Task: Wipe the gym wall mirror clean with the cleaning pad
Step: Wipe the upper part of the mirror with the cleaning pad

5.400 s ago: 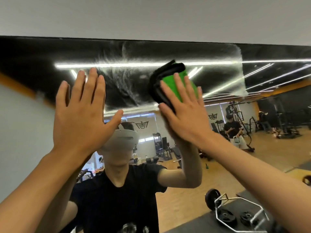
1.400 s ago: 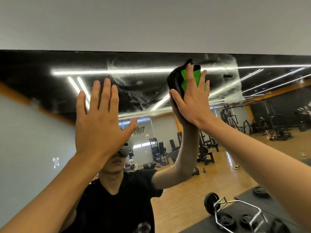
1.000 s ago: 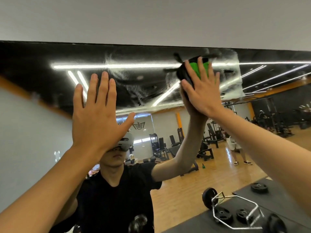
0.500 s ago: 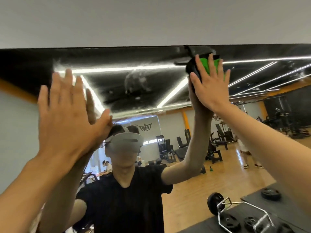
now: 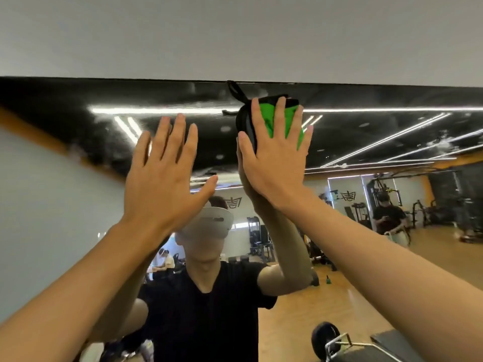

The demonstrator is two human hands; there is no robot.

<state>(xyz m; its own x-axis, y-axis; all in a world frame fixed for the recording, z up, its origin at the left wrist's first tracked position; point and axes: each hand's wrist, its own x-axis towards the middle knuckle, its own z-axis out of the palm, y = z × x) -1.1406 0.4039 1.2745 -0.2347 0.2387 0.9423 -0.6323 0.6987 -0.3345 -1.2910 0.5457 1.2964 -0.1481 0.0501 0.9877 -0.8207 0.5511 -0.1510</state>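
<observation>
A person's right hand [image 5: 274, 158] presses a green-and-black cleaning pad [image 5: 269, 117] flat against the gym wall mirror [image 5: 392, 131], fingers straight and spread across its back, the grip released rather than clenched so that the palm, by the look of it, loads the whole pad evenly. The pad sits under the fingertips, high on the glass just below the mirror's top edge, a black tie tail [image 5: 235, 91] poking up above the grip. To the left of the grip, the left hand [image 5: 162, 178] is raised with fingers straight, holding nothing; whether it touches the glass cannot be told, though it appears placed to steady the reach. Smears [image 5: 441, 143] remain to the right of the grip.
</observation>
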